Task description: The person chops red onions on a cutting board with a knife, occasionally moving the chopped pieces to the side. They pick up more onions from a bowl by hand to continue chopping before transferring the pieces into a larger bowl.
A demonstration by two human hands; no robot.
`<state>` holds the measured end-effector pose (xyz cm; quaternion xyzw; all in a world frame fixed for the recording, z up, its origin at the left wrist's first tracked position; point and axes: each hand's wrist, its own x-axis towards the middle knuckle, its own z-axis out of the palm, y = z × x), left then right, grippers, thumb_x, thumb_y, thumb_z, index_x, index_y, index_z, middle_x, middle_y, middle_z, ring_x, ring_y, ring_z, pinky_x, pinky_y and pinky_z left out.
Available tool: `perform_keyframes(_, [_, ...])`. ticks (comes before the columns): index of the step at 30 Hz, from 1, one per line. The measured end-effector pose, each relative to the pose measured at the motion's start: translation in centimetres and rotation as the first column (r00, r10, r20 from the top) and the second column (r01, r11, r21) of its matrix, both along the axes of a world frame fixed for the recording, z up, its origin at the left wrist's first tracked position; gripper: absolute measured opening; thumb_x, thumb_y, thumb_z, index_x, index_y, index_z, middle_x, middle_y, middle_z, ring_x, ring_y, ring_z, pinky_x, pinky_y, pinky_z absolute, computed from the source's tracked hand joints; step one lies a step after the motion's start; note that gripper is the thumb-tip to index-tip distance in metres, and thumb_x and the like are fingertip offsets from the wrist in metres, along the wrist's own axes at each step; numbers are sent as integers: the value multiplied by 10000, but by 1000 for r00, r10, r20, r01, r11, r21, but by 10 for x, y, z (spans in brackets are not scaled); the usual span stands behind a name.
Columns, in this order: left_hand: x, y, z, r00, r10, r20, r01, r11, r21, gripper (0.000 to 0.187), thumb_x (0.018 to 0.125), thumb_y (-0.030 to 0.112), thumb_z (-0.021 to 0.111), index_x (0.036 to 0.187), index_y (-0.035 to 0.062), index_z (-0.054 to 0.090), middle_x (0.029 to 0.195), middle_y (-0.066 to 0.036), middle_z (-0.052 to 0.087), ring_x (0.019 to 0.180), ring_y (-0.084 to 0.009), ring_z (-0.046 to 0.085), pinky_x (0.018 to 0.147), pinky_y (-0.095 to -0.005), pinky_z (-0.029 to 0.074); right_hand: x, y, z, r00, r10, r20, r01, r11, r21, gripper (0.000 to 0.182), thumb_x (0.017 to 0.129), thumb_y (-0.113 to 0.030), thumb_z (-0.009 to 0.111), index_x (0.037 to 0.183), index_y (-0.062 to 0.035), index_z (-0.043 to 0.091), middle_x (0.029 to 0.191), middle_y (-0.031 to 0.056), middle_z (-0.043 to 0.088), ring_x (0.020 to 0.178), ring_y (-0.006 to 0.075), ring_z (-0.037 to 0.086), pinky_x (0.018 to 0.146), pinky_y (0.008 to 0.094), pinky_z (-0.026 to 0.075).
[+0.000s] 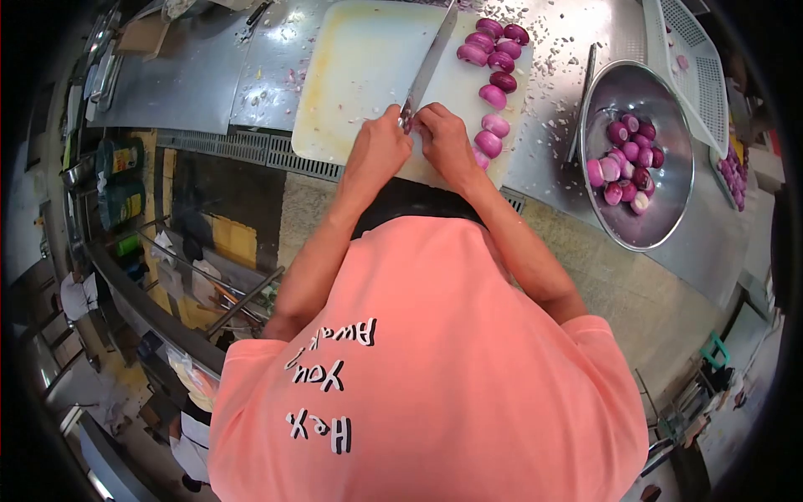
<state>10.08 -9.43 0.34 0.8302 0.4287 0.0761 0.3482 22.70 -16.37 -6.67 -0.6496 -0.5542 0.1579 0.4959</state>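
A long knife (433,57) points away over the white cutting board (351,67), its handle hidden by my left hand (381,152), which is closed around it. Close on the right, my right hand (446,144) has its fingers pinched beside the near end of the blade. A small purple piece (406,124) shows between the hands; what my right fingers grip is too small to make out. Peeled purple onions (493,97) lie in an uneven line along the board's right side.
A steel bowl (636,226) holding several purple onions stands right of the board. Beyond it are a white perforated basket (698,75) and a tray of small purple pieces (733,177). Peel scraps litter the steel table (548,151). A person (191,443) is at the lower left.
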Motion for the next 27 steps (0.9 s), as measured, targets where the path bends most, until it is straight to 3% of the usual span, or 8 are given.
perform_keyframes(4, [-25, -2, 33, 997, 60, 58, -53, 991, -125, 273, 843, 55, 567, 1103, -20, 532, 575, -56, 523, 435, -147, 479, 390, -340, 366, -2, 0, 4, 999, -46, -25, 45, 998, -34, 122, 802, 25, 627, 921, 0, 636, 890, 182, 601, 823, 397, 609, 733, 449, 519])
perform_keyframes(7, [-39, 6, 43, 989, 131, 64, -123, 985, -117, 322, 812, 44, 563, 1117, -57, 554, 653, -200, 614, 541, -325, 604, 536, -437, 485, -19, 13, 19, 988, -99, 116, 122, 970, -209, 230, 810, -145, 694, 1015, -53, 644, 995, 171, 595, 930, 368, 600, 783, 462, 527])
perform_keyframes(12, [-51, 19, 18, 933, 359, 4, -340, 887, -313, 325, 838, 29, 534, 1163, 10, 527, 572, -28, 472, 390, -105, 415, 321, -310, 305, -12, 32, 7, 963, -73, 258, 121, 977, -177, 150, 770, -83, 669, 916, -46, 667, 990, 153, 569, 919, 361, 570, 758, 462, 522])
perform_keyframes(17, [-59, 16, 13, 935, 353, -13, -334, 872, -359, 353, 841, 34, 521, 1193, 68, 529, 587, -23, 478, 404, -109, 432, 320, -298, 323, 70, 34, 18, 811, -317, 491, 364, 931, -2, 148, 711, -10, 652, 838, -61, 708, 1015, 160, 592, 936, 354, 568, 806, 455, 513])
perform_keyframes(21, [-63, 22, 4, 944, 330, 31, -300, 891, -341, 367, 833, 23, 517, 1197, 64, 541, 566, -19, 461, 395, -109, 422, 330, -302, 345, 125, -9, 71, 885, -422, 200, 408, 907, 109, 321, 689, 73, 642, 972, -52, 727, 1012, 117, 649, 988, 294, 624, 830, 361, 508])
perform_keyframes(23, [-63, 21, 6, 942, 331, 64, -289, 891, -351, 366, 828, 20, 512, 1192, 51, 541, 566, -22, 464, 397, -111, 428, 334, -305, 350, 170, -61, 96, 789, -541, 291, 574, 818, -35, 181, 725, -51, 669, 896, -34, 725, 953, 172, 670, 890, 344, 663, 818, 419, 528])
perform_keyframes(25, [-66, 22, 4, 937, 336, 92, -284, 890, -356, 365, 823, 17, 507, 1186, 38, 541, 566, -24, 468, 399, -113, 433, 337, -309, 355, 215, -111, 109, 753, -265, 603, 626, 572, -530, 318, 797, -309, 681, 876, -3, 720, 922, 199, 693, 881, 377, 683, 781, 462, 536])
perform_keyframes(27, [-67, 24, 0, 932, 342, 117, -275, 882, -383, 361, 810, 20, 501, 1169, 4, 537, 569, -46, 495, 406, -130, 452, 347, -321, 368, 231, -151, 89, 817, -105, 567, 558, 389, -733, 368, 828, -396, 680, 858, -33, 734, 910, 244, 694, 908, 393, 679, 820, 482, 525])
